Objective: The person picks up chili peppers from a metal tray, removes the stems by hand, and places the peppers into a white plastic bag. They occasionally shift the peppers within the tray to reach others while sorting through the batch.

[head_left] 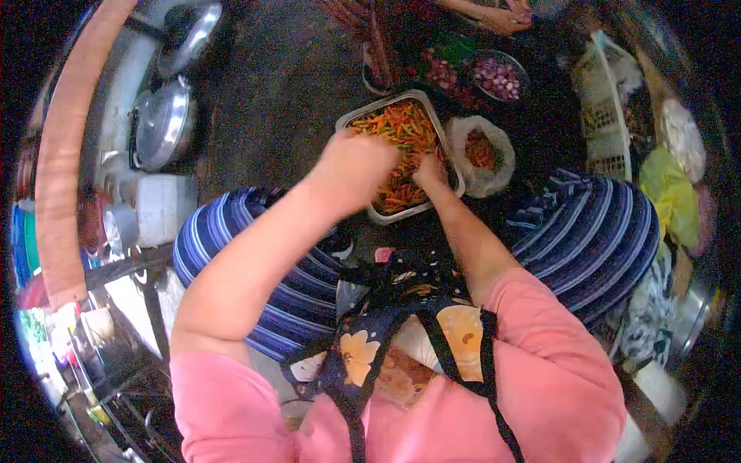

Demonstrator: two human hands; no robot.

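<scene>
A rectangular, light-rimmed tray full of small orange, red and green chili peppers sits on the dark floor in front of me. My left hand is over the tray's left side, closed and slightly blurred. Down at the peppers near the right wall, my right hand has its fingers drawn together. Whatever either hand holds is hidden or too small to name. Right beside the tray stands an open pale plastic bag with reddish pieces inside.
Beyond the tray is a bowl of chopped purple shallots, with another person's hands farther back. Metal pots stand at left. A plastic crate and a yellow bag are at right. My striped-clad knees flank the tray.
</scene>
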